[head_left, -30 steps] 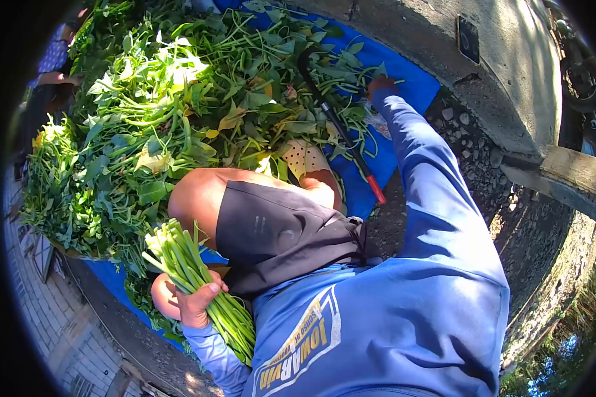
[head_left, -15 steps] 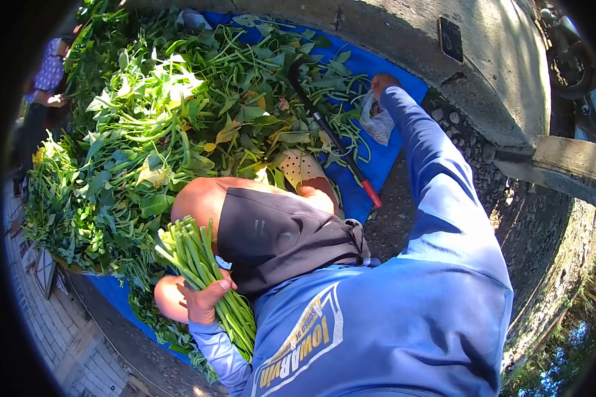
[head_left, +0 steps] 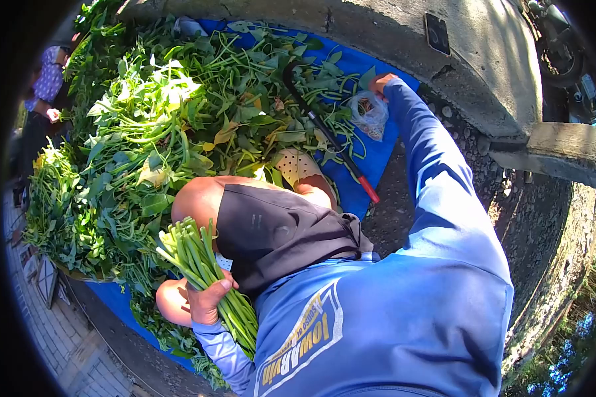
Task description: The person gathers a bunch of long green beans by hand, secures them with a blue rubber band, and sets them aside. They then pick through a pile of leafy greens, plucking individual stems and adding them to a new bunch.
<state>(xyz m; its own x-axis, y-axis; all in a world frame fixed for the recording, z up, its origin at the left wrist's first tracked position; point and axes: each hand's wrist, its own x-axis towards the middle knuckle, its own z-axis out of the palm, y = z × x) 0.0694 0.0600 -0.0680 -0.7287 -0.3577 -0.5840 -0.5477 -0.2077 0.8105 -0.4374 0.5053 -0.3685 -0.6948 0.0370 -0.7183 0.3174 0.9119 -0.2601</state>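
My left hand [head_left: 207, 301] is closed around a thick bunch of long green stems [head_left: 233, 316], held by my knee with the cut ends pointing up and left. My right arm stretches out to the upper right. There my right hand [head_left: 381, 85] is at the top edge of a clear plastic bag [head_left: 369, 116] with small, thin contents I cannot make out. Its fingers are mostly hidden behind the hand and sleeve. A large heap of leafy greens [head_left: 146, 139] lies in front of me on a blue tarp [head_left: 387, 149].
A curved black tool with a red handle end [head_left: 367, 188] lies across the tarp's right part. A phone [head_left: 437, 34] rests on the concrete ledge [head_left: 487, 73]. Another person's hand [head_left: 51, 115] shows at the far left, by the heap. A motorcycle [head_left: 559, 49] stands top right.
The plastic bag now looks more spread out, lying below my right hand. The other person's hand at left has shifted slightly. My left hand keeps the stems in place.
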